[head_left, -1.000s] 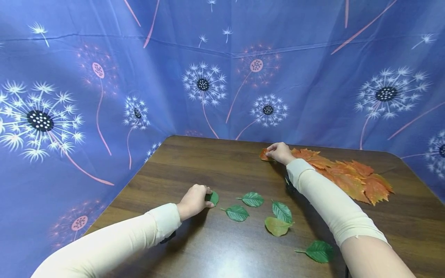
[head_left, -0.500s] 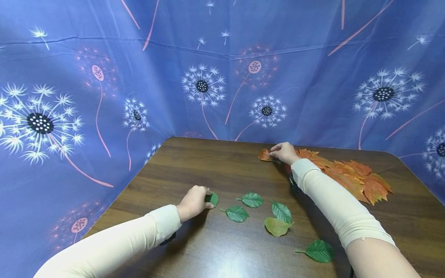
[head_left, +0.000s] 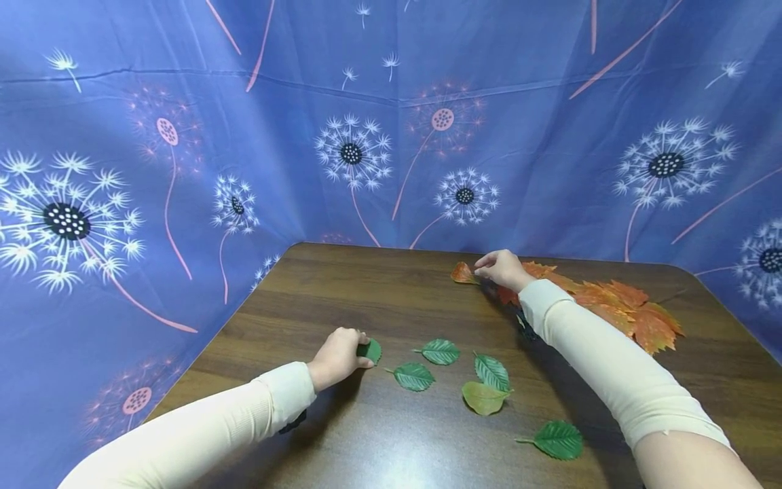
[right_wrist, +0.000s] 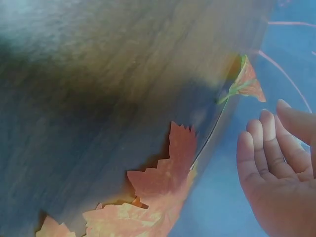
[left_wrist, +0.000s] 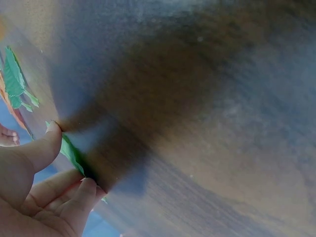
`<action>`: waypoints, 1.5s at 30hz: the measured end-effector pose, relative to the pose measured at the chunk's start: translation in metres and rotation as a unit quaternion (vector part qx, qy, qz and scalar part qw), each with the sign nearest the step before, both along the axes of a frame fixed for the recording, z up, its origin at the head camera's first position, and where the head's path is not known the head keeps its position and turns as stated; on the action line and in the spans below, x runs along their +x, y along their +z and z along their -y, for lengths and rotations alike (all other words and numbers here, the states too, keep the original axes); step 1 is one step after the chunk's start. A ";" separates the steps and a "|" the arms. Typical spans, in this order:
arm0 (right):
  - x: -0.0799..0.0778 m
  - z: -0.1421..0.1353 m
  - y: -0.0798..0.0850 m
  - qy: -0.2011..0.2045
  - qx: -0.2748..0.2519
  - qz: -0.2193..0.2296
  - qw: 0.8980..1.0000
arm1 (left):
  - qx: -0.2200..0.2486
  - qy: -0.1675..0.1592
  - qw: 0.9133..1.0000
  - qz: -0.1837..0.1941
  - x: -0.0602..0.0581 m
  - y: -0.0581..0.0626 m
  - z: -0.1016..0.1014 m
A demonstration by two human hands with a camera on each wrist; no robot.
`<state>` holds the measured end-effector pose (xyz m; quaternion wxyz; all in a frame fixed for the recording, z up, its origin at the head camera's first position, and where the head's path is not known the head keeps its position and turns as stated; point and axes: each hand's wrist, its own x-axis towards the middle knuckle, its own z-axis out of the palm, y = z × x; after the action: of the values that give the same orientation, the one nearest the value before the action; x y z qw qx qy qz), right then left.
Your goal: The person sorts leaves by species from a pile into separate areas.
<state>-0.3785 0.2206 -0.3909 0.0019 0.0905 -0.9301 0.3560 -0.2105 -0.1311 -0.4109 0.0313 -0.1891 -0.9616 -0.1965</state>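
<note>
My left hand (head_left: 336,356) holds a small green leaf (head_left: 370,351) with a toothed edge, low over the left half of the table. In the left wrist view the thumb is at one end of this green leaf (left_wrist: 73,154) and the fingers at the other. At the back of the table lies a small orange leaf (head_left: 462,273), curled, with a short stem. My right hand (head_left: 504,269) hovers just right of it, fingers loosely bent and nothing between them. The right wrist view shows a gap between the fingertips and the orange leaf (right_wrist: 248,83).
Under and behind the right forearm, orange maple leaves (head_left: 611,305) lie overlapping in a row. Two green leaves (head_left: 414,376) lie mid-table. Another green leaf (head_left: 491,372) touches a yellow-green leaf (head_left: 485,398); one more green leaf (head_left: 559,440) lies nearer. A blue dandelion-print cloth (head_left: 391,170) hangs behind.
My right hand has let go of the small orange leaf and drawn slightly to the right. The left hand stays on the green leaf. The head view has shifted a little.
</note>
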 end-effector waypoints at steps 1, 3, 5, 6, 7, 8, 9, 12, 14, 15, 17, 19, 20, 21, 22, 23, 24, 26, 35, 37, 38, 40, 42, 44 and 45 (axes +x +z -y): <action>0.002 0.000 0.000 0.006 0.001 0.004 1.000 | 0.002 0.001 1.000 0.004 0.000 -0.001 0.000; 0.006 0.000 0.000 0.015 0.001 0.017 1.000 | 0.007 0.004 1.000 0.010 0.001 -0.002 0.001; 0.011 0.000 0.001 0.025 -0.003 0.032 0.999 | 0.012 0.007 1.000 0.012 0.002 -0.003 0.001; 0.014 0.000 0.002 0.028 -0.009 0.039 0.999 | 0.013 0.008 1.000 0.009 0.002 -0.003 0.002; 0.016 0.000 0.002 0.031 -0.012 0.042 0.999 | 0.019 0.011 1.000 0.010 0.002 -0.003 0.002; 0.018 0.000 0.003 0.031 -0.016 0.045 0.998 | 0.021 0.012 1.000 0.007 0.002 -0.003 0.002; 0.020 -0.001 0.003 0.034 -0.021 0.047 0.998 | 0.024 0.013 1.000 0.004 0.001 -0.002 0.002; 0.026 -0.005 0.004 0.042 -0.028 0.055 0.997 | 0.032 0.018 0.999 0.005 0.001 -0.003 0.002; 0.030 -0.008 0.003 0.047 -0.028 0.065 0.996 | 0.035 0.022 0.999 0.010 0.001 -0.004 0.002; 0.032 -0.009 0.003 0.051 -0.026 0.069 0.996 | 0.036 0.023 0.999 0.013 0.001 -0.004 0.003; 0.036 -0.010 0.002 0.056 -0.023 0.076 0.995 | 0.034 0.025 0.999 0.015 0.000 -0.005 0.003; 0.039 -0.011 0.003 0.057 -0.022 0.079 0.995 | 0.036 0.023 0.999 0.016 0.000 -0.006 0.004; 0.041 -0.011 0.004 0.057 -0.021 0.078 0.995 | 0.038 0.023 0.999 0.018 -0.001 -0.006 0.004; 0.043 -0.010 0.005 0.060 -0.021 0.077 0.995 | 0.038 0.022 0.999 0.017 -0.001 -0.006 0.004; 0.044 -0.010 0.006 0.060 -0.023 0.077 0.995 | 0.037 0.020 0.999 0.015 -0.001 -0.006 0.004; 0.046 -0.010 0.006 0.061 -0.024 0.079 0.995 | 0.041 0.019 0.999 0.015 -0.002 -0.006 0.004; 0.048 -0.010 0.007 0.064 -0.025 0.079 0.995 | 0.043 0.019 0.999 0.016 -0.002 -0.006 0.005; 0.053 -0.010 0.006 0.074 -0.031 0.084 0.993 | 0.046 0.020 0.999 0.015 -0.003 -0.006 0.005; 0.074 -0.021 0.000 0.093 -0.077 0.114 0.986 | 0.051 0.012 0.998 0.020 -0.006 -0.011 0.005; 0.078 -0.021 0.002 0.098 -0.093 0.118 0.984 | 0.056 0.014 0.998 0.024 -0.006 -0.011 0.005; 0.080 -0.021 0.004 0.099 -0.106 0.121 0.982 | 0.053 0.012 0.998 0.020 -0.006 -0.012 0.005; 0.082 -0.020 0.007 0.105 -0.127 0.125 0.978 | 0.048 0.016 0.999 0.016 -0.007 -0.012 0.005; 0.084 -0.018 0.010 0.114 -0.147 0.131 0.974 | 0.046 0.022 0.999 0.015 -0.007 -0.012 0.006; 0.086 -0.017 0.012 0.117 -0.164 0.140 0.970 | 0.042 0.024 0.999 0.011 -0.006 -0.012 0.006; 0.087 -0.016 0.012 0.118 -0.168 0.143 0.968 | 0.044 0.027 0.999 0.014 -0.006 -0.013 0.006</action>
<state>-0.2918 0.2364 -0.3792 -0.1578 0.1463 -0.8304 0.5140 -0.2164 -0.1376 -0.4235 0.0317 -0.1592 -0.9571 -0.2400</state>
